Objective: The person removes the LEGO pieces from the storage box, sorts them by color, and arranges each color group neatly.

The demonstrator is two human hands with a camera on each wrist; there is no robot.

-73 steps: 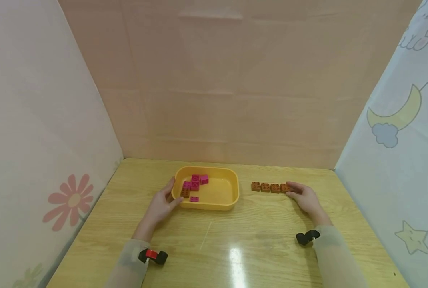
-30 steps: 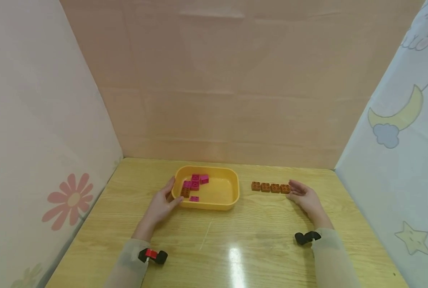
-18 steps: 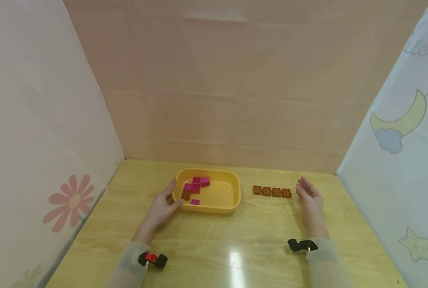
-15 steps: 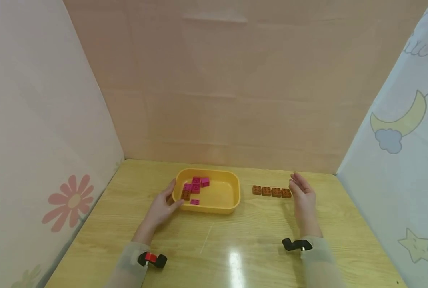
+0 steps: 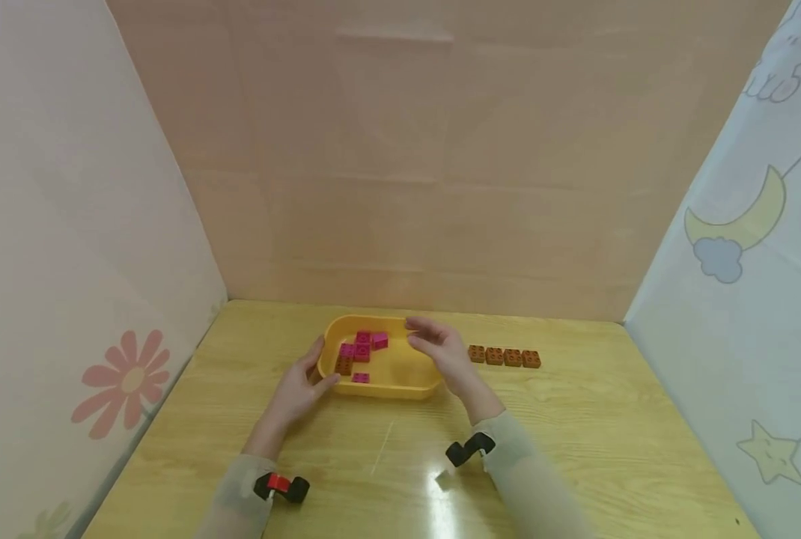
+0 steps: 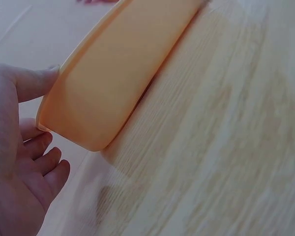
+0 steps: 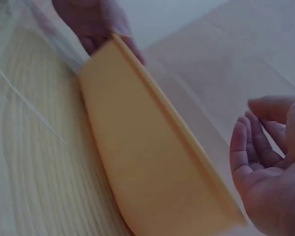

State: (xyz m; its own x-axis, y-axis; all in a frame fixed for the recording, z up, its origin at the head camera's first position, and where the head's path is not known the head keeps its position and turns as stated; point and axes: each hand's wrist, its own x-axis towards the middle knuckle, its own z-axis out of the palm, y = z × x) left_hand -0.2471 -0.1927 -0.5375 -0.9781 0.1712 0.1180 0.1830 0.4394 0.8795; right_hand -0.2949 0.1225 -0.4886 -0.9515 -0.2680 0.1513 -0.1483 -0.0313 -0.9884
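A yellow plastic tray sits on the table, with several pink toy bricks and a brown brick towards its left end. My left hand grips that end; in the left wrist view its thumb lies on the tray rim, with fingers on the far side. Over the tray's right end hovers my right hand, its fingers loosely bent. The right wrist view shows nothing between the fingers of my right hand. To the right, several orange-brown bricks form a straight row.
The wooden table has a beige backdrop behind it and patterned cloth walls on both sides. Each wrist wears a small black device, such as the right one.
My right hand has let go of the rightmost orange-brown brick, lifted away, and swung left over the tray. My left hand still grips the tray. The brick row stays put.
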